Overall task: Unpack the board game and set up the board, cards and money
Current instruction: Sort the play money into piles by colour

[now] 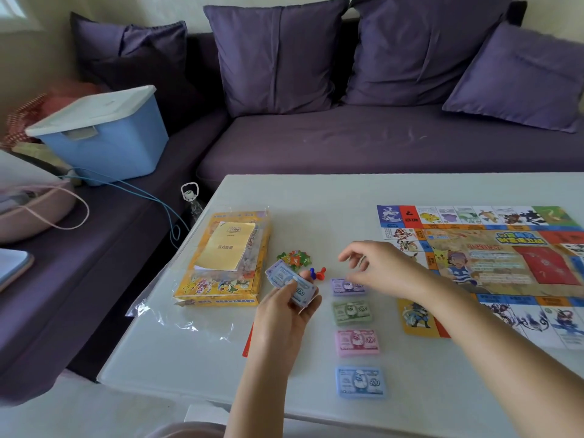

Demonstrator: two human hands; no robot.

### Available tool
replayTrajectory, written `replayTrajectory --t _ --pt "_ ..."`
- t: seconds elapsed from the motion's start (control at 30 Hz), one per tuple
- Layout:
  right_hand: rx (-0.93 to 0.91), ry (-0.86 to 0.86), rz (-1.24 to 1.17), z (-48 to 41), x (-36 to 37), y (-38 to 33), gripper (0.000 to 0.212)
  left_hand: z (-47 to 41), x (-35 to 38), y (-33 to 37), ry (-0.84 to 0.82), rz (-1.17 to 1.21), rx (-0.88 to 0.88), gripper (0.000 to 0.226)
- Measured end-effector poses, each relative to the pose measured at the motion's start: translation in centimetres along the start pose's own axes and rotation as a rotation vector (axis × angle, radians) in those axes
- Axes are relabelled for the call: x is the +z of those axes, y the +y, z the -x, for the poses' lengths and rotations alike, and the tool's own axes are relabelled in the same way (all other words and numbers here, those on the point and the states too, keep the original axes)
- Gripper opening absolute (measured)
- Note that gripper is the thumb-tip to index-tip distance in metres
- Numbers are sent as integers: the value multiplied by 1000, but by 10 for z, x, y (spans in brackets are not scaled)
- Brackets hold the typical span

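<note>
A: Which step is going on here?

B: The money is being sorted, I'm judging. The left grip (284, 311) is holding a fanned wad of notes (292, 284) just above the worktop (316, 200), between the game box (221, 279) near the left edge and a column of four piles. The right grip (376, 267) is hovering loosely parted, seemingly holding nothing, over the purple pile (349, 286) at the column's far end.

A: And the others?

B: The green pile (352, 312), pink pile (357, 342) and blue pile (360, 381) are lying in line toward the near edge; the board (505, 263) is lying unfolded by the right edge.

A: How are the notes pointing?

B: Each pile is lying flat, long axis running parallel to the near edge, print facing the person upright. The held wad is slanting, its right end angling toward the near edge.

A: What is the next move calling for?

B: Probably pinching the top note off the fan, squaring it with the piles and laying it on its matching colour without nudging the stack.
</note>
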State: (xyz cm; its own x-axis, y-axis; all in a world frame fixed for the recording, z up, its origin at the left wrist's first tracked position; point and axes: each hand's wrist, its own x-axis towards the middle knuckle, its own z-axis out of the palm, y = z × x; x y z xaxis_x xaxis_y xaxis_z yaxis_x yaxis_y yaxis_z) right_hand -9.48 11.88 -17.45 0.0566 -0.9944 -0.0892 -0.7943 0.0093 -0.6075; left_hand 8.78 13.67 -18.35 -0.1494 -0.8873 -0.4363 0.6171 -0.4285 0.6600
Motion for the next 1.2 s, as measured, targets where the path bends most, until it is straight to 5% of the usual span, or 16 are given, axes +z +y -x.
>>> replayTrajectory --t 0.1,0.27,0.6,0.83,1.2 --pt "-2 105 -272 27 2 -16 17 12 -4 -4 -77 -140 50 14" --pt "-6 46 -505 70 19 -29 20 31 -6 -19 -172 -421 123 14" --pt "119 321 -844 104 21 -13 7 52 3 -14 -269 -326 -72 22" --pt "198 -39 -419 124 10 1 12 47 -20 13 -50 -1066 -87 24" --pt "231 -149 -216 118 28 0 13 50 -22 6 -120 -1240 -292 22"
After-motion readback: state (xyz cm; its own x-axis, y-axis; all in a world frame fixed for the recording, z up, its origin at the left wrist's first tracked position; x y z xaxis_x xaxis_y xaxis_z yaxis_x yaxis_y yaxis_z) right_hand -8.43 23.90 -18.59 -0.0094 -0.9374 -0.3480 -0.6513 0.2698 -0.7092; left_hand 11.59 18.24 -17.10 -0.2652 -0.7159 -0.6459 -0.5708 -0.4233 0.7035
